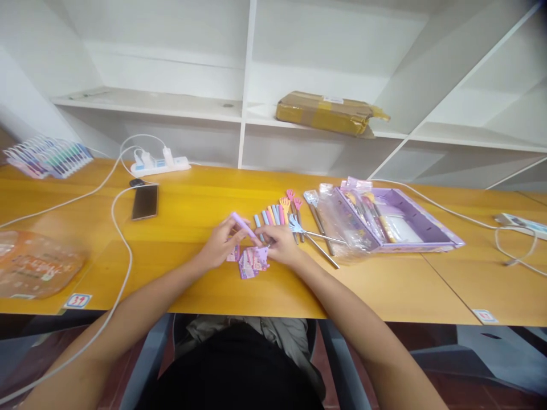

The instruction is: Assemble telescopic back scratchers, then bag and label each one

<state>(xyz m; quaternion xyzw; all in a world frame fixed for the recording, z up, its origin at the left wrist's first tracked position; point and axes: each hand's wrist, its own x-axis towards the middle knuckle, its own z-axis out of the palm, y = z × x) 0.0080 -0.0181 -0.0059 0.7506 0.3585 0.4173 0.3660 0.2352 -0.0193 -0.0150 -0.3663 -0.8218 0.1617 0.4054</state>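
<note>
My left hand [221, 242] is closed round a purple tube-shaped handle [240, 221], which slants down to the right. My right hand [277, 244] has its fingers closed at the handle's lower end; what else they pinch is hidden. Just below the hands lie small purple and pink printed cards [253, 263]. Past my right hand is a row of blue, pink and yellow handles [269, 215]. Hand-shaped back scratcher heads lie beside it: a yellow head [285, 203], a pink head [291, 195] and a light blue head [294, 223] with metal rods [322, 250].
At right stands a purple tray [427, 219] holding wrapped back scratchers [376, 216], with clear plastic bags [342, 219] beside it. A phone [145, 201], a power strip [160, 166] and a white cable [123, 245] are at left, near an orange package [40, 263]. A taped carton [327, 113] rests on the shelf.
</note>
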